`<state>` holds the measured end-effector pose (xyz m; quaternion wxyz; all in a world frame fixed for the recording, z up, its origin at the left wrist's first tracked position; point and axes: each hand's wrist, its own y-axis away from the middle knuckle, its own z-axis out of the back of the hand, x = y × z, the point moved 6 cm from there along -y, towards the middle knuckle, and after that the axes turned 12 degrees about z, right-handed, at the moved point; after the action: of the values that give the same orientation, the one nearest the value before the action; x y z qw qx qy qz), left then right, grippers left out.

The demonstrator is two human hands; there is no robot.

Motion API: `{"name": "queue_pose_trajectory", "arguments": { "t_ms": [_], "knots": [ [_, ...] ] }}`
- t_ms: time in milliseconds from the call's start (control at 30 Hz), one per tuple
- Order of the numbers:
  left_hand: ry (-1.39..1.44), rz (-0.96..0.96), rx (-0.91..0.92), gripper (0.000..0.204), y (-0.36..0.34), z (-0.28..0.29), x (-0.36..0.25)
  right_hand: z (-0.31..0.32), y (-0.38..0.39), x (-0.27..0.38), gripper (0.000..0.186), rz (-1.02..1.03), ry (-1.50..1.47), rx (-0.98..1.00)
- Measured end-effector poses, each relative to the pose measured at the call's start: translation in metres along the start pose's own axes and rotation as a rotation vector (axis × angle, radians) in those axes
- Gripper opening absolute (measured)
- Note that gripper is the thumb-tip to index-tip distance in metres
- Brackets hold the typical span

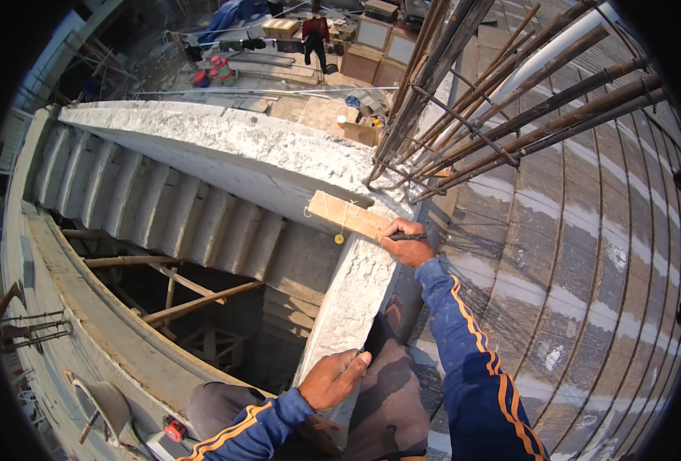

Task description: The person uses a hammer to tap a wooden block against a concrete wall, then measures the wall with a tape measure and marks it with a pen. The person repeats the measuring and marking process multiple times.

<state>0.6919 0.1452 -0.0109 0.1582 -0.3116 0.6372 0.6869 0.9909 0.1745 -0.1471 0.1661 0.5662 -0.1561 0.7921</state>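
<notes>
My right hand (408,243) is closed on the near end of a short wooden board (348,214). A thin dark stick, perhaps a pencil, lies across its fingers. The board rests on the rough white top of a concrete wall (353,296), its far end out over the stairwell. String is wound around the board, and a small round yellow weight (339,239) hangs beside it. Nearer to me, my left hand (334,379) leans on the same wall, fingers curled over its edge and partly hidden, the thumb on top.
Bundled steel rebar (502,115) rises just beyond my right hand. Concrete stairs (164,203) drop away on the left, above a dark opening crossed by wooden poles (202,302). A ribbed deck (555,307) spreads rightward. A red tape measure (174,430) and a hard hat (106,403) lie lower left.
</notes>
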Motion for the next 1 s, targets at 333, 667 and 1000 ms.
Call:
{"name": "queue_pose_trajectory", "arguments": {
  "t_ms": [333,667,1000],
  "knots": [
    [0.032,-0.002,0.003,0.055,0.0,0.003,-0.002,0.003,0.001,-0.002,0.016,-0.053,0.015,-0.031],
    [0.196,0.066,0.068,0.05,-0.005,0.006,0.007,0.013,0.007,-0.019,0.014,-0.227,-0.404,-0.115],
    [0.334,0.169,0.061,0.039,-0.013,0.007,0.015,0.054,0.041,-0.008,0.011,0.117,-0.079,-0.36]
  ]
}}
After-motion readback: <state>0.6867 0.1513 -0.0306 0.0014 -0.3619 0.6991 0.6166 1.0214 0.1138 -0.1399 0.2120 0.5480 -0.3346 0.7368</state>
